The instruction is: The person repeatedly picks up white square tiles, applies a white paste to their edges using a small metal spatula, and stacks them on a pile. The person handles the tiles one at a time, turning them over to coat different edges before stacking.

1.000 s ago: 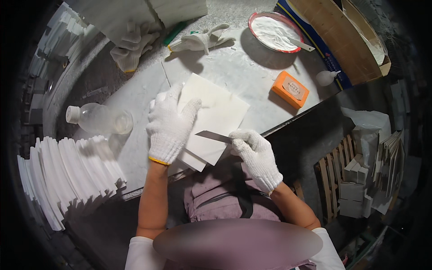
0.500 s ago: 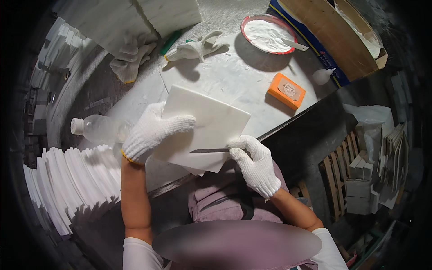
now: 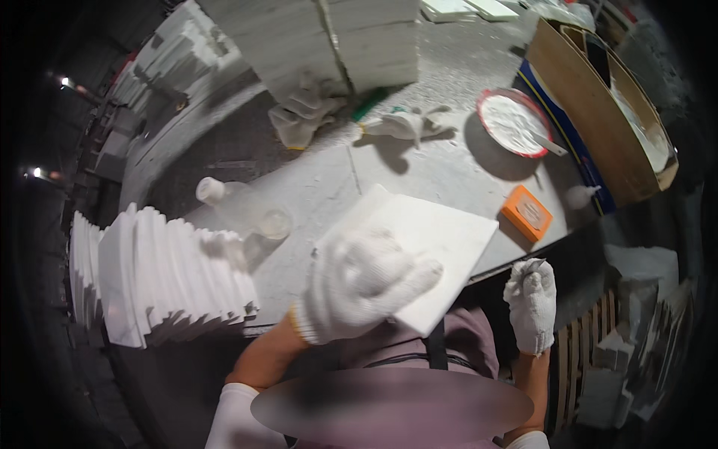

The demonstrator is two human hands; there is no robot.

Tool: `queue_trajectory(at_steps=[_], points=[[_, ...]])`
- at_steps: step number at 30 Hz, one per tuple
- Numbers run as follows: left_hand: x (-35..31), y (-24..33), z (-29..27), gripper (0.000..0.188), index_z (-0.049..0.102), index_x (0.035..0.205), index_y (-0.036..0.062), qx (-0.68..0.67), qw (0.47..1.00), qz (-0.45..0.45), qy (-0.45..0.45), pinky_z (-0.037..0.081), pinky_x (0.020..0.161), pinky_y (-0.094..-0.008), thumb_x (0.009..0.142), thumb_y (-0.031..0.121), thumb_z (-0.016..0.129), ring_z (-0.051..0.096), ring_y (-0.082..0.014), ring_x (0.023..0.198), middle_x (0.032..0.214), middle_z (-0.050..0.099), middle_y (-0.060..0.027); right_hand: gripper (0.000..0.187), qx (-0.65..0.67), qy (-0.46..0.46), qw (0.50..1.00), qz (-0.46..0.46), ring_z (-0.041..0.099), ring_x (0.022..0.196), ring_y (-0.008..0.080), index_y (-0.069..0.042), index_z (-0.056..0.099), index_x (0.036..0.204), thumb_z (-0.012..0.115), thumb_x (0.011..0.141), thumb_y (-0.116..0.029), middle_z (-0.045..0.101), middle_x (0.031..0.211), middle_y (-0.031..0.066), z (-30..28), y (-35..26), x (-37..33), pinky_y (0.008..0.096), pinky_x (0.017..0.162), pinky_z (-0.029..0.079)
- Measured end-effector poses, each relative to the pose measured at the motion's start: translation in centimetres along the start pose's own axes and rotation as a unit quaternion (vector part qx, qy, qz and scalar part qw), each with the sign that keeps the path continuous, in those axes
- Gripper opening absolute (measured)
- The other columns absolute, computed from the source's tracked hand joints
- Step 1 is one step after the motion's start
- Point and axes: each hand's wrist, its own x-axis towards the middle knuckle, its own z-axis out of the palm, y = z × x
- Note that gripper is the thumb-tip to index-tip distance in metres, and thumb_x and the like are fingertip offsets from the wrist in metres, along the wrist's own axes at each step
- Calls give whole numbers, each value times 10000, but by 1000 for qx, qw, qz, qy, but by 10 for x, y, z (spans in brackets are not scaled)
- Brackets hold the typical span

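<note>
My left hand (image 3: 363,280), in a white knitted glove and smeared by motion, grips a square white marble tile (image 3: 441,239) by its left side, the thumb lying across its face. The tile is tilted over the table's front edge, above my lap. My right hand (image 3: 532,307), gloved the same way, is closed off to the right, apart from the tile. A thin metal blade (image 3: 535,264) is in its grip, with only a short bit showing above the fingers. An orange hand pad block (image 3: 526,214) lies on the table beyond the right hand.
On the left stands a row of white tiles (image 3: 164,269) beside a clear plastic bottle (image 3: 243,209). Farther back lie spare gloves (image 3: 407,126), a red-rimmed bowl (image 3: 550,139) of white paste with a spatula, and a cardboard box (image 3: 606,112). A wooden pallet (image 3: 572,367) is at right.
My right hand has pulled the blade away from the tile, out to the right. The left hand has shifted with the tile, which is turned differently. The whole view has swung leftward.
</note>
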Motion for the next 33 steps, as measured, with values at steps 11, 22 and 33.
queue_trajectory(at_steps=[11, 22, 33], points=[[-62, 16, 65, 393, 722, 1087, 190, 81, 996, 17, -43, 560, 818, -413, 703, 114, 759, 606, -223, 962, 1095, 578, -21, 208, -181, -4, 982, 49, 626, 720, 106, 19, 627, 1172, 616, 993, -87, 688, 935, 84, 11, -1, 35, 241, 643, 511], [-64, 15, 73, 372, 725, 1052, 198, 41, 993, -76, -82, 479, 903, -530, 686, 255, 690, 600, -294, 1019, 1126, 609, -63, 302, -446, -289, 847, -8, 653, 949, 121, -31, 712, 1193, 626, 914, 44, 719, 1060, 53, 35, -6, 93, 259, 891, 518], [-87, 8, 86, 405, 718, 1162, 259, 39, 996, -72, -39, 457, 1024, -554, 764, 217, 654, 526, -265, 1189, 1201, 569, -35, 435, -534, -442, 711, -117, 639, 813, 287, -187, 728, 1207, 611, 837, 8, 656, 908, 100, 65, -12, 116, 391, 788, 531]])
